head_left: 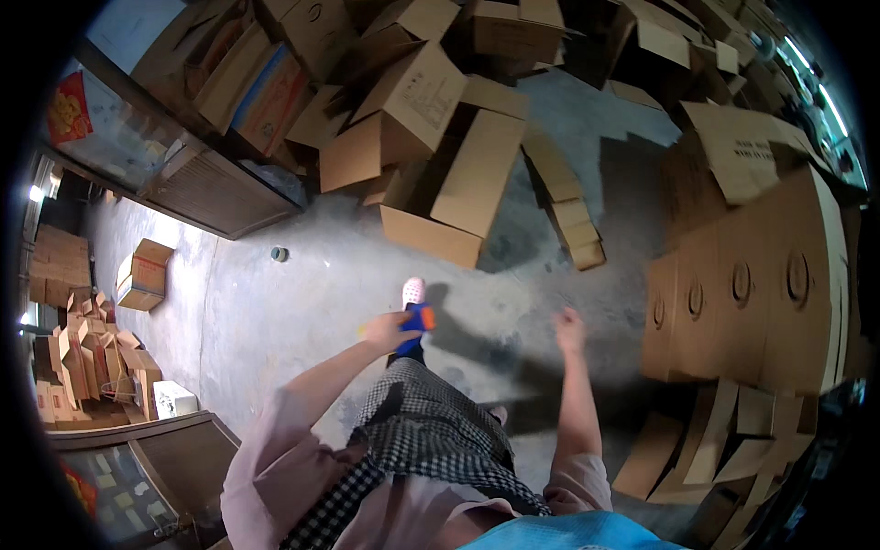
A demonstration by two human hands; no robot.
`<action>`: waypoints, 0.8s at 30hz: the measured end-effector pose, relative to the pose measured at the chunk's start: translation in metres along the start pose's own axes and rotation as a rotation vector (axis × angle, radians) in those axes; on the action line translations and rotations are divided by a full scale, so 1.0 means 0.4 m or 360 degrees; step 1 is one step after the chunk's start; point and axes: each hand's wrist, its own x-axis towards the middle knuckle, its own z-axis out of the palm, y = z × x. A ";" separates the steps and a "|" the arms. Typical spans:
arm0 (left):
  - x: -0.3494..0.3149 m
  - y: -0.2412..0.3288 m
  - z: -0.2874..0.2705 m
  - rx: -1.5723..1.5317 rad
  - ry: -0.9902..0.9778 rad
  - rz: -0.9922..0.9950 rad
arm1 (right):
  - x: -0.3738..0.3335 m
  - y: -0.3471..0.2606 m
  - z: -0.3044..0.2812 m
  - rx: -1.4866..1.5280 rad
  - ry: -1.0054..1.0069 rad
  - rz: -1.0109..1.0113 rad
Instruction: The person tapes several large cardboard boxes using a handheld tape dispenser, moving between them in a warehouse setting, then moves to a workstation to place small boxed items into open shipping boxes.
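My left hand (385,333) is closed around a blue and orange hand-held tool (415,326), its shape partly hidden by my fingers; a bit of yellow shows at the other side of the hand. The tool is held above my pink shoe (413,291). Off to the right, my right hand (569,332) hangs over the floor with its fingers curled in, slightly blurred, and no object shows in it. Ahead of both hands, a long open carton (431,236) lies on the concrete floor.
Flattened cardboard strips (564,197) lie right of the carton. Large brown cartons (742,293) stand along my right, with folded cardboard (706,440) nearer. A wood-framed door (220,188) stands open at the left. A small tape roll (280,254) and a box (145,275) sit on the floor.
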 end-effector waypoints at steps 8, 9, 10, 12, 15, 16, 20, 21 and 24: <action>0.307 -0.646 -0.328 -0.0007 0.0475 -0.0833 | 0.639 -1.115 0.818 -0.0624 -0.0125 -0.1605; 0.315 -0.698 -0.318 -0.0005 0.0493 -0.0901 | 0.704 -1.210 0.897 -0.0742 -0.0183 -0.1591; 0.318 -0.819 -0.307 -0.0117 0.0527 -0.0832 | 0.791 -1.340 0.987 -0.0562 -0.0153 -0.1702; 0.350 -0.844 -0.290 -0.0378 0.0377 -0.0886 | 0.890 -1.470 1.136 0.0057 -0.0579 -0.1325; 0.369 -0.972 -0.212 -0.0647 0.0545 -0.1000 | 0.991 -1.616 1.236 -0.1451 -0.0141 -0.2410; 0.377 -0.943 -0.170 -0.0625 0.0460 -0.0958 | 0.992 -1.557 1.255 -0.1313 -0.0052 -0.2409; 0.396 -0.886 -0.293 -0.0727 0.0473 -0.0829 | 0.969 -1.612 1.181 -0.1084 -0.0445 -0.1802; 0.424 -0.923 -0.299 -0.0821 0.0578 -0.0817 | 0.955 -1.655 1.133 -0.0751 -0.0386 -0.1494; 0.482 -1.018 -0.355 -0.1199 0.1013 -0.0709 | 0.829 -1.787 0.902 -0.0038 -0.0031 -0.1376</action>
